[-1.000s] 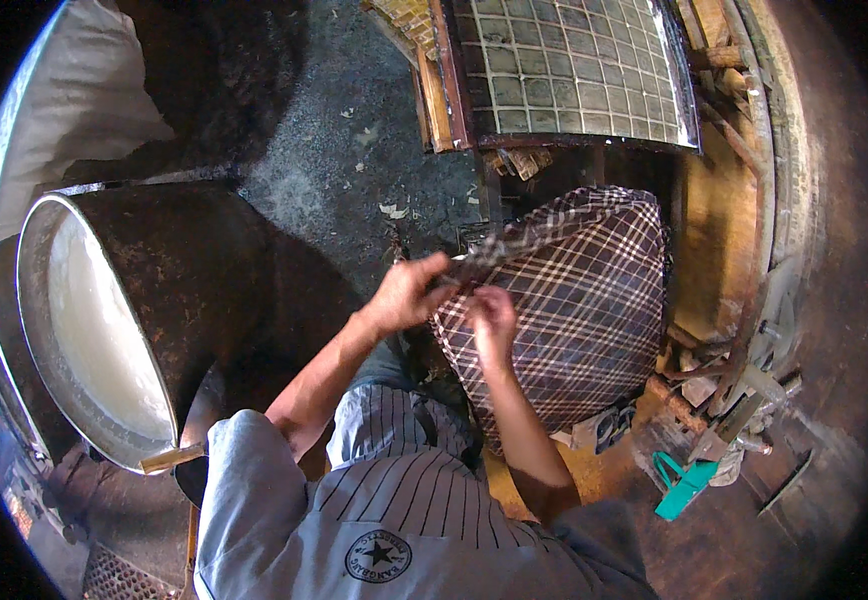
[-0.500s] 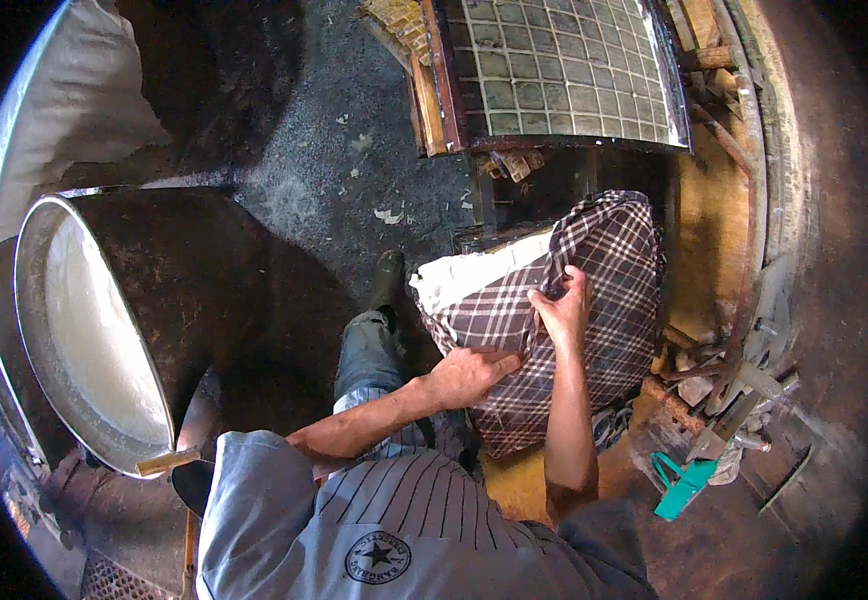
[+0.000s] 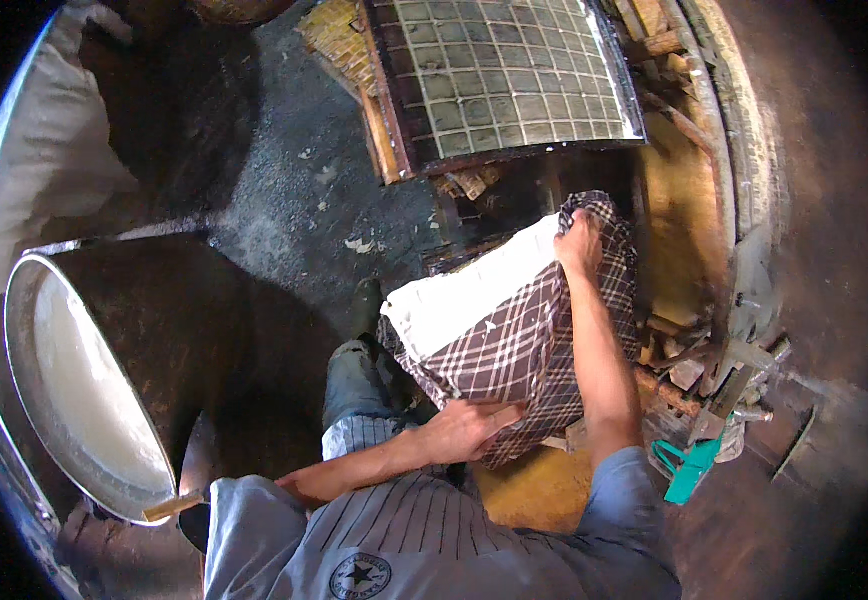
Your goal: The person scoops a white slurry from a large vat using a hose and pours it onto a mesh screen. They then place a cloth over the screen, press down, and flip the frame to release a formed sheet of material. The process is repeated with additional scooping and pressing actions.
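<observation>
A brown-and-white checked cloth (image 3: 499, 365) covers much of a bulky bundle, its folded-back part exposing a white layer (image 3: 459, 285). At the bundle's upper right corner my right hand (image 3: 580, 243) grips the bunched cloth. My left hand (image 3: 469, 425) is at the bundle's lower edge, its fingers on the cloth and apparently pinching it; the fingertips are partly hard to make out.
A dark drum (image 3: 204, 330) with whitish contents stands left, beside a pale sheet (image 3: 54, 160). Behind the bundle lies a framed grid panel (image 3: 499, 80). Wood pieces, metal tools and a green object (image 3: 694, 470) line the right. My boot (image 3: 364, 305) stands on dark floor (image 3: 304, 200).
The checked cloth is folded back, uncovering the white layer. My right hand has moved up and right with the cloth, while my left hand has moved down along the lower edge.
</observation>
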A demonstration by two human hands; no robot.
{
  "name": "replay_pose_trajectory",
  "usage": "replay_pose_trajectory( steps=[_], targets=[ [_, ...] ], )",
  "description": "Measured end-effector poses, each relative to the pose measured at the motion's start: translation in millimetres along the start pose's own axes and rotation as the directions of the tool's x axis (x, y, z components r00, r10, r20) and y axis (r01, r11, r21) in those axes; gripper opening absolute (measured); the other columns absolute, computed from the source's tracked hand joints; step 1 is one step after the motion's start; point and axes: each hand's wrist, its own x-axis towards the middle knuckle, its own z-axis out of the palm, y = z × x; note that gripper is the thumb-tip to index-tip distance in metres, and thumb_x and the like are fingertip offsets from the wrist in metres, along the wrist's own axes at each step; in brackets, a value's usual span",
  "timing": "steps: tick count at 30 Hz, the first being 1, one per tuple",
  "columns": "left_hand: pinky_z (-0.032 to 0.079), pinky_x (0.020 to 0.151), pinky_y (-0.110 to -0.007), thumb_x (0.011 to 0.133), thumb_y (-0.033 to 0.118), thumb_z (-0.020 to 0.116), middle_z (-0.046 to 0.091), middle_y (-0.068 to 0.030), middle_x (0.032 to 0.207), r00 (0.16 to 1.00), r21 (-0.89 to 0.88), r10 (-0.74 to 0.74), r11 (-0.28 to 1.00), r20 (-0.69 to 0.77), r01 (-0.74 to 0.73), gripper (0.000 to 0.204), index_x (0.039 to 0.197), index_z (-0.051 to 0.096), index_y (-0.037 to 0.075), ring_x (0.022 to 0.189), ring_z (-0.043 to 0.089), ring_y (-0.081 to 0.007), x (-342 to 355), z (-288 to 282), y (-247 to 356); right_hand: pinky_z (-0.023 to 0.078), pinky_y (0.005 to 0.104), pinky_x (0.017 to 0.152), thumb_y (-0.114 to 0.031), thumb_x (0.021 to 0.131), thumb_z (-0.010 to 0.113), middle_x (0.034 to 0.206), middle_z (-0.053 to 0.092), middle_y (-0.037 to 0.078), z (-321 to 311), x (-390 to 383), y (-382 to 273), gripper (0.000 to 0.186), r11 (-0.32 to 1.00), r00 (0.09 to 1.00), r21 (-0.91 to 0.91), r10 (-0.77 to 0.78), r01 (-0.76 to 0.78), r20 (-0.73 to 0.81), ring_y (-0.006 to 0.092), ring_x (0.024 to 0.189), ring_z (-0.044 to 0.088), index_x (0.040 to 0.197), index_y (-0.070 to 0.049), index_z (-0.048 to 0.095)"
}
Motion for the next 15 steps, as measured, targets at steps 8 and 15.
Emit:
replay_pose_trajectory(
  steps=[8, 15],
  targets=[
    [0.053, 0.067, -0.044, 0.076, 0.001, 0.061, 0.063, -0.0195, 0.095, 0.989, -0.189, -0.082, 0.976, 0.123, 0.104, 0.059, 0.132, 0.043, 0.006, 0.081, 0.063, -0.0375, -22, -12, 1, 0.051, 0.0451, 0.086, -0.019, 0.083, 0.056, 0.111, 0.061, 0.027, 13, 112, 85, 0.033, 0.757, 0.800, 0.391, 0.594, -0.524, -0.078, 0.0381, 0.102, 0.063, 0.108, 0.003, 0.059],
    [0.053, 0.078, -0.043, 0.079, -0.002, 0.063, 0.053, -0.0185, 0.123, 0.994, -0.289, -0.106, 0.952, -0.009, 0.099, 0.048, 0.124, 0.048, 0.005, 0.104, 0.058, -0.0361, -25, -19, -5, 0.050, 0.0426, 0.087, -0.010, 0.079, 0.062, 0.107, 0.064, 0.017, -12, 129, 158, 0.027, -0.401, 0.738, 0.874, 0.496, -0.274, 0.458, 0.0281, 0.094, 0.062, 0.102, 0.005, 0.061]
  ],
)
